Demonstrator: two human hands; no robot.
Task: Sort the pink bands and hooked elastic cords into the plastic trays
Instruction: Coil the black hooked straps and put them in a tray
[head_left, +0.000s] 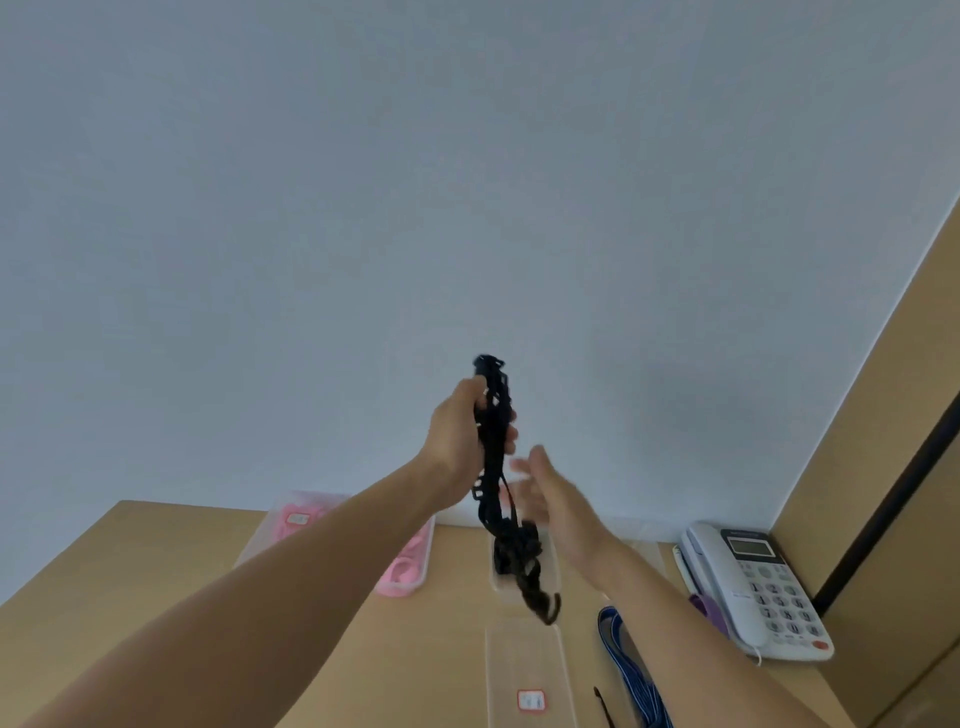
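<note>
Labelled clear plastic tray (524, 660) at near edge; beyond it, tangled black hooked elastic cords (493, 447) gripped aloft in left hand (457, 434), tail dangling over second clear tray (497, 584), right hand (548, 493) spread-fingered just beside: best lowered tail-first, right hand steering it inside.

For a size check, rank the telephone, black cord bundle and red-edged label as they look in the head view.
1. telephone
2. black cord bundle, longer but thinner and nearer the camera, so unsure
3. red-edged label
</note>
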